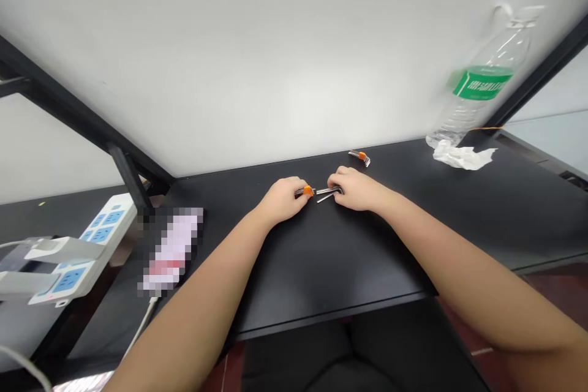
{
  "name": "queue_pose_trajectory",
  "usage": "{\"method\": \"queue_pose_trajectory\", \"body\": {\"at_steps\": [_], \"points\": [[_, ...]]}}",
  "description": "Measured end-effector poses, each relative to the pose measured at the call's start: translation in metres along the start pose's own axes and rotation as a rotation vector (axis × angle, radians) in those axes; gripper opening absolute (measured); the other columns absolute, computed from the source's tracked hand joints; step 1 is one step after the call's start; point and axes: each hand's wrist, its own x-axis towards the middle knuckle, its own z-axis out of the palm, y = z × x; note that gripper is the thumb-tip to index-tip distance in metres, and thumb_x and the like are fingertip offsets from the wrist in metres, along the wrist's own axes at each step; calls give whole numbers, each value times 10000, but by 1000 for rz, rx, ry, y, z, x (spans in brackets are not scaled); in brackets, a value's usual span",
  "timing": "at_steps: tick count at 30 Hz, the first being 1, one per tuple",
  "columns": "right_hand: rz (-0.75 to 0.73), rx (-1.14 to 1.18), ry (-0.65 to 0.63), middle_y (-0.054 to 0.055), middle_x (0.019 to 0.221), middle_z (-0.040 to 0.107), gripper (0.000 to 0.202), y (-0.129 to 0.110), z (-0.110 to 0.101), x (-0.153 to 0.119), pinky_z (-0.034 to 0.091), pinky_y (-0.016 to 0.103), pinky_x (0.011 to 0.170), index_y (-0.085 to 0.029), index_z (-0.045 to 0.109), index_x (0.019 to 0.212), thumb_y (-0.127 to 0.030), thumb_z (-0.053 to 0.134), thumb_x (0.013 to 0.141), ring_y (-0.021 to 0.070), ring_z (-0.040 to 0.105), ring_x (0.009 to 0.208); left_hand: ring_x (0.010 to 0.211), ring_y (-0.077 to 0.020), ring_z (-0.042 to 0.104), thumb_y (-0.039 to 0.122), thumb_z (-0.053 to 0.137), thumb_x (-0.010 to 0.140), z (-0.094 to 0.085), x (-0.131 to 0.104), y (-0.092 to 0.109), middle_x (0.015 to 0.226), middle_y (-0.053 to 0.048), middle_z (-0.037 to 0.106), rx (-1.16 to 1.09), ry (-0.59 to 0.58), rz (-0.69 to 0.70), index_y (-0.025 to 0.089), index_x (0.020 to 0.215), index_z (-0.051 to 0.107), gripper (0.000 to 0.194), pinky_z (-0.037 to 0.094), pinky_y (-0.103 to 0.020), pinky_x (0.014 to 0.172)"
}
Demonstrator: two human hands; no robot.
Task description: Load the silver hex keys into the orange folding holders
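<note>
My left hand is closed on an orange holder with metal L-shaped keys in it, low over the black table. My right hand pinches several metal hex keys by their bent ends; their long parts point left toward the orange holder. One of these keys slants down a little apart from the others. Whether the right-hand keys touch the holder is too small to tell. Behind my right hand, a second orange holder with metal keys lies near the wall.
A clear bottle with a green label stands by the wall at the right, crumpled white tissue before it. At the left lie a blurred-out phone with a cable and a white power strip with plugs. Black metal bars rise at the left.
</note>
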Motion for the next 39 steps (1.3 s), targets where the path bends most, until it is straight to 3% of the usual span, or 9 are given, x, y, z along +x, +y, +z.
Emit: {"method": "queue_pose_trajectory", "body": {"at_steps": [5, 11, 18, 21, 25, 28, 32, 36, 39], "points": [[49, -61, 21, 100, 1055, 603, 197, -8, 2, -1, 436, 325, 771, -210, 621, 942, -59, 555, 833, 258, 527, 991, 748, -158, 600, 243, 596, 882, 0, 1, 0, 866, -8, 689, -32, 17, 0, 219, 885, 733, 139, 451, -300, 720], [81, -84, 61, 113, 1041, 612, 107, -7, -1, -4, 459, 385, 822, -202, 627, 935, -151, 605, 844, 287, 545, 1013, 739, -159, 594, 268, 609, 899, -1, 1, 1, 866, -12, 681, -73, 12, -56, 204, 881, 713, 123, 448, -300, 699], [-153, 422, 252, 35, 967, 667, 211, -21, 8, 3, 494, 308, 780, -203, 667, 1077, -183, 560, 896, 159, 614, 829, 665, -129, 526, 314, 625, 912, -2, -1, 9, 744, 15, 600, -139, 83, 8, 186, 791, 639, 177, 418, -276, 659], [-122, 573, 234, -8, 855, 673, 205, -25, 13, 6, 484, 282, 719, -214, 676, 984, -140, 530, 861, 137, 605, 747, 664, -129, 536, 315, 619, 909, -2, -2, 12, 747, 13, 611, -136, 94, 37, 188, 794, 643, 173, 419, -276, 656], [96, 624, 186, -16, 764, 649, 172, -13, 4, 4, 479, 264, 639, -206, 643, 864, -98, 577, 747, 141, 612, 685, 675, -137, 556, 250, 606, 865, -5, -3, 9, 769, 6, 640, -59, 67, 47, 194, 796, 659, 103, 424, -281, 657], [222, 662, -93, 2, 745, 659, 191, 3, -12, -2, 480, 271, 561, -206, 637, 853, -92, 588, 707, 163, 628, 640, 712, -145, 585, 213, 593, 828, -9, -4, 6, 806, 0, 668, -23, 36, 67, 199, 797, 668, 82, 434, -281, 678], [250, 465, -307, 20, 746, 679, 190, 9, -29, -9, 469, 289, 551, -211, 649, 839, -88, 608, 700, 174, 626, 608, 720, -154, 593, 228, 580, 826, -9, -4, 5, 820, -11, 680, -16, 17, 52, 201, 796, 675, 104, 439, -286, 679], [246, 93, -180, 27, 812, 697, 108, 4, -30, -13, 417, 301, 565, -233, 663, 825, -159, 638, 751, 184, 610, 644, 716, -155, 584, 234, 562, 835, -8, -4, 7, 803, -10, 666, -31, 5, 27, 201, 775, 649, 110, 437, -287, 672], [122, 11, -81, 75, 1084, 701, 261, 5, -26, -14, 460, 320, 672, -239, 689, 1036, -206, 666, 778, 229, 640, 856, 718, -159, 584, 251, 568, 841, -8, -4, 8, 803, -9, 666, -39, 6, 12, 205, 776, 648, 113, 441, -289, 670]]}}
